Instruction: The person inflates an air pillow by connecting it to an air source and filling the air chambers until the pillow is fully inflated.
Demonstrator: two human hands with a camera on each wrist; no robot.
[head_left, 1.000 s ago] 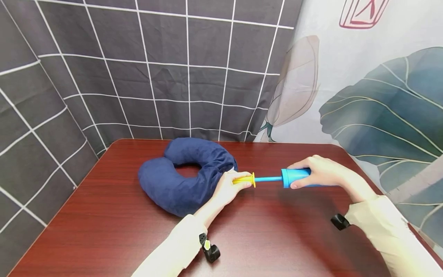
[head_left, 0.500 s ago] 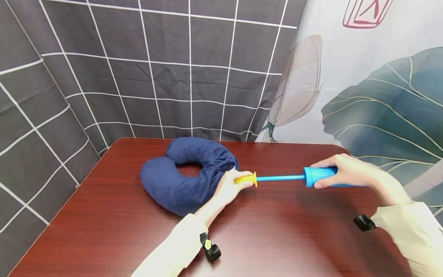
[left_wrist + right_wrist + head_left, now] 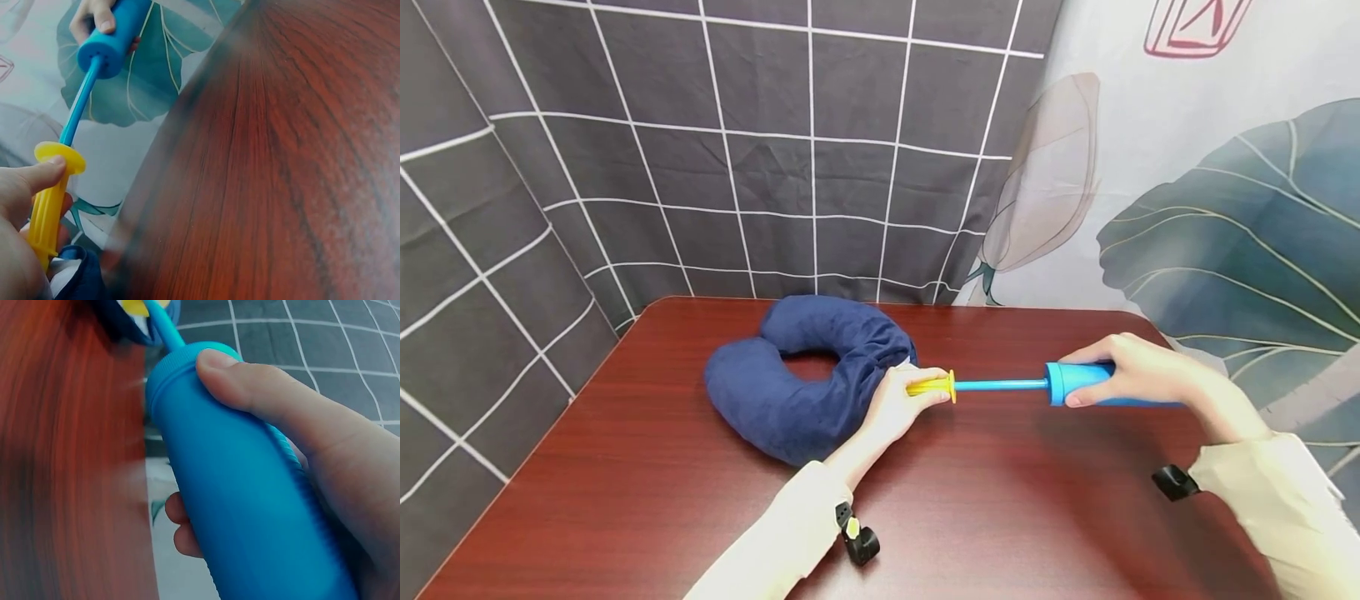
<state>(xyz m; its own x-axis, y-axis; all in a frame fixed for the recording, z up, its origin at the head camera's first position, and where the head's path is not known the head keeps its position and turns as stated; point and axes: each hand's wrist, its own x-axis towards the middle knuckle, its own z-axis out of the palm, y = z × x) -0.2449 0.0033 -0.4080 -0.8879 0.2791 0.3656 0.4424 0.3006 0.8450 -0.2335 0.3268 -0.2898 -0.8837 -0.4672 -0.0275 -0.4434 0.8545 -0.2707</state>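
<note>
A hand pump with a blue barrel (image 3: pixel 1075 379) and a yellow handle (image 3: pixel 50 212) is stretched sideways over the table, its thin blue rod (image 3: pixel 1000 385) drawn partly out. My left hand (image 3: pixel 895 404) grips the yellow handle, thumb up against the flange in the left wrist view. Round the barrel curl the fingers and thumb of my right hand (image 3: pixel 1138 371), near the rod end. A navy U-shaped neck pillow (image 3: pixel 790 408) lies just beyond my left hand, with a bit of white at its near right side. The handle's far end, against the pillow, is hidden by my left hand.
The red-brown wooden table (image 3: pixel 985 500) carries all this. Behind it hangs dark grey cloth (image 3: pixel 760 183) with a white grid, and at the right a white cloth (image 3: pixel 1120 150) printed with leaves. Black wrist cameras sit on both sleeves.
My right hand first moved right with the barrel, baring more of the rod, then came slightly back left. My left hand and the pillow stay nearly in place.
</note>
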